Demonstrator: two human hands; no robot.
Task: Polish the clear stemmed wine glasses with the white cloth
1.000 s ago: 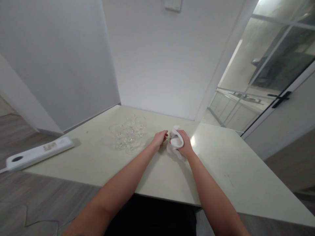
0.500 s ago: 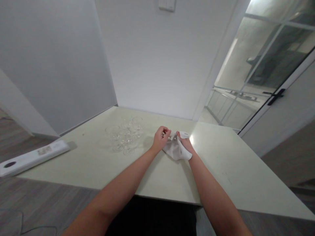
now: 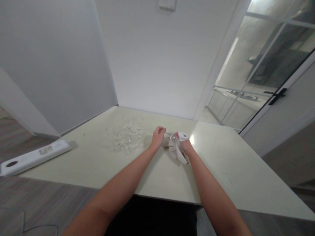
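My left hand (image 3: 158,136) is closed on the foot end of a stemmed glass (image 3: 173,137), whose stem points right. The bowl of that glass is mostly hidden in a white cloth (image 3: 177,151). My right hand (image 3: 186,144) is closed round the cloth at the bowl, its fingers largely covered by the fabric. A loose end of cloth hangs down toward the table. To the left of my hands stands a cluster of several clear stemmed glasses (image 3: 125,135), close together and overlapping.
The pale table (image 3: 221,177) reaches back to a white wall (image 3: 157,65). A long white box (image 3: 34,157) with a dark oval hole lies at the left edge. On the right is a glazed door with a black handle (image 3: 277,95). A cable (image 3: 40,226) runs across the floor.
My left hand has shifted slightly left and closed round the foot end. My right hand has turned, and the cloth now bunches round the bowl with its loose end hanging differently.
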